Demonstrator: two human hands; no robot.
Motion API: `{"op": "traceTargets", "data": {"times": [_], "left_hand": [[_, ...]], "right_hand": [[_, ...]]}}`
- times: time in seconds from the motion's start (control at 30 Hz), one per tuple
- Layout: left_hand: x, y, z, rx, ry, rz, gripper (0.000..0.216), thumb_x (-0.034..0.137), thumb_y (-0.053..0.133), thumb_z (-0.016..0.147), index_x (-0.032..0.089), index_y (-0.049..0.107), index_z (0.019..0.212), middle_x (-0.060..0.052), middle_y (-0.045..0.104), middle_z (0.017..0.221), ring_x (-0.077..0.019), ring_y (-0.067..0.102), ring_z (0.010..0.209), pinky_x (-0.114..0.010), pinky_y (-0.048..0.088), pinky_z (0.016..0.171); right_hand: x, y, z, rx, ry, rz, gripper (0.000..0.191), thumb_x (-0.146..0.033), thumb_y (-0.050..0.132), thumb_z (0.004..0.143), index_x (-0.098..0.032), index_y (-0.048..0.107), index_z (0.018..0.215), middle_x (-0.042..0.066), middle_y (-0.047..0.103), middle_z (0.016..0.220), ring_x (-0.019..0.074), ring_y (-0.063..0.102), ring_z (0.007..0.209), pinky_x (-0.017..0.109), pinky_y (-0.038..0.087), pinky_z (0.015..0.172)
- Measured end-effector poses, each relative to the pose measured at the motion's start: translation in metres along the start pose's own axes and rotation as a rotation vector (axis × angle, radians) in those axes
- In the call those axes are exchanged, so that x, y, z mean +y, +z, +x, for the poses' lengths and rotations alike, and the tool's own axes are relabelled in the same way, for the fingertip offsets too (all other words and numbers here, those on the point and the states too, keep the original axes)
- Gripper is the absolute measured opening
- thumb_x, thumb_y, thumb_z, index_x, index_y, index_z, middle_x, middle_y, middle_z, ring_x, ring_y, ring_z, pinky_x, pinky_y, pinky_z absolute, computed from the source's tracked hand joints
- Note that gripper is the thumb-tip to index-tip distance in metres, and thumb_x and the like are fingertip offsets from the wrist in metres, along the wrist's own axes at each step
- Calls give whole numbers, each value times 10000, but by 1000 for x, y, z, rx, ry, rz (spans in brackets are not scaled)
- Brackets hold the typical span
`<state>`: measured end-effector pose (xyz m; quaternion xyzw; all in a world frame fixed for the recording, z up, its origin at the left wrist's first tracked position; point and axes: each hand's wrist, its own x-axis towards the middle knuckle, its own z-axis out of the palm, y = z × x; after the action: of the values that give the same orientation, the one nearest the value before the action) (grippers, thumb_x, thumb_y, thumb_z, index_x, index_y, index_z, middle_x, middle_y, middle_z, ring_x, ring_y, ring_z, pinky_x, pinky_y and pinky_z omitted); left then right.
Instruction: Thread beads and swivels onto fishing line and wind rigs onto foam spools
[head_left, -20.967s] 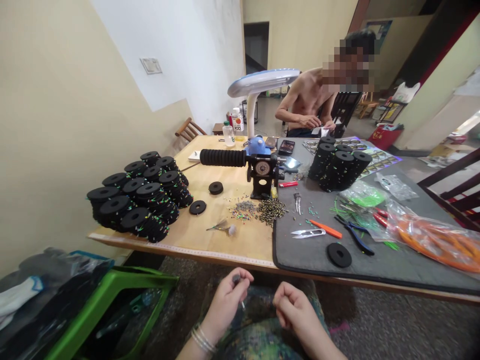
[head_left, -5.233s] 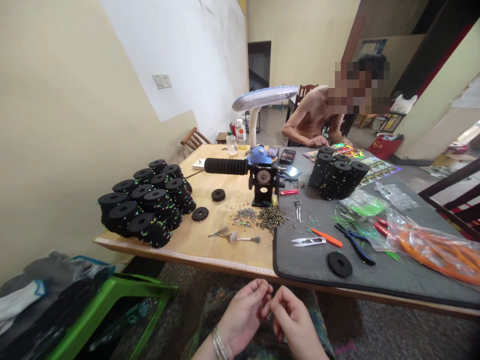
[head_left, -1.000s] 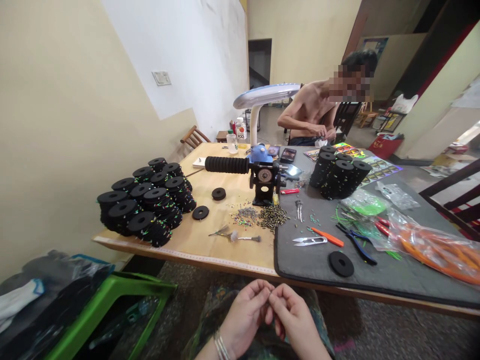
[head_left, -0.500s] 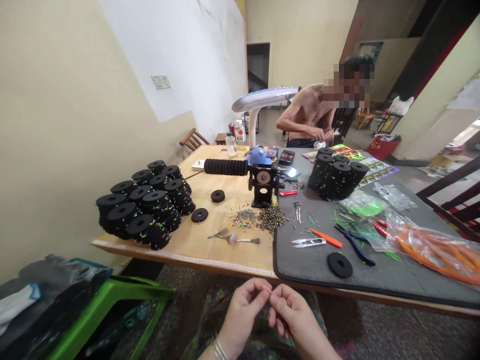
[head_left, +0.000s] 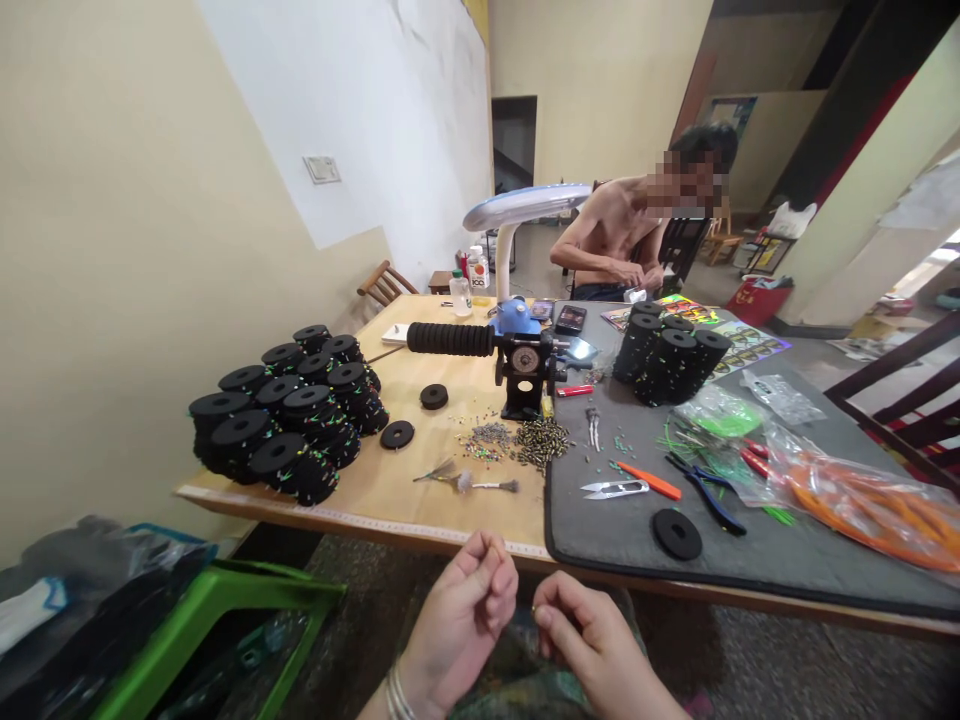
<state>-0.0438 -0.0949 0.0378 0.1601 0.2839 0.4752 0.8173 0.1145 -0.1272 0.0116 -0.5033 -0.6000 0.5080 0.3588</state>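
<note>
**Left hand** [head_left: 461, 620]: is hovering below the winder, off the desk's near edge, with fingertips pinching together; cannot tell if anything is between them.

**Right hand** [head_left: 592, 640]: is hovering just beside the left hand, apart from it, with thumb and forefinger closing narrowly on the speck.

**Speck** [head_left: 534, 607]: is sitting at the right fingertips, tiny and metallic-looking; too small to tell what it is.

**Winder** [head_left: 523, 358]: is standing on the desk [head_left: 465, 510], black with a long foam grip pointing left.

**Foam stacks** [head_left: 285, 420]: are standing left of the winder, black discs with bright specks along their edges.

**More stacks** [head_left: 667, 355]: are standing right of the winder, on a grey mat [head_left: 787, 560].

**Beads** [head_left: 540, 445]: are lying in small piles just in front of the winder.

**Tools** : snips [head_left: 615, 489], an orange-handled tool [head_left: 651, 481] and pliers [head_left: 705, 505] are lying on the mat, front-right of the winder.

**Co-worker** [head_left: 615, 240]: is sitting beyond the winder, shirtless, with both hands working on something small.
</note>
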Motion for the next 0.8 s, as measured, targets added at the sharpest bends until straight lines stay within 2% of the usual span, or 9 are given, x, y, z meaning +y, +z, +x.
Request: {"op": "traceTargets", "data": {"times": [0.13,0.33,0.43,0.63,0.8], "left_hand": [[30,12,-7,-53,38,-163,206,146,758,700,143,557,744,74,408,550,-12,354,435,-117,265,409],[52,21,-13,-54,120,-170,149,104,666,764,154,527,749,73,361,568,-14,355,427,-105,296,397],[53,24,-11,-51,136,-133,145,111,663,772,158,526,759,74,367,573,-17,353,430,-106,301,402],[43,37,-2,-66,86,73,180,204,711,768,160,537,777,53,465,615,-30,410,486,-129,316,456],[27,52,-2,-103,-6,185,196,246,705,781,164,528,761,35,528,615,-45,444,503,-151,318,479]], "right_hand": [[3,-9,0,41,-41,-104,228,-329,477,897,-202,550,723,-26,562,584,136,504,565,225,363,564],[17,-20,1,93,-48,-154,214,-311,511,871,-204,579,698,-9,589,620,155,523,604,239,378,586],[19,-21,0,98,-25,-77,241,-356,528,863,-197,589,692,1,611,625,156,532,617,245,399,601],[22,-16,1,11,206,348,416,-588,575,776,-172,576,758,50,681,703,142,554,572,178,378,397],[30,-15,4,32,180,364,460,-599,613,745,-157,671,857,81,696,831,202,618,769,207,475,464]]}}
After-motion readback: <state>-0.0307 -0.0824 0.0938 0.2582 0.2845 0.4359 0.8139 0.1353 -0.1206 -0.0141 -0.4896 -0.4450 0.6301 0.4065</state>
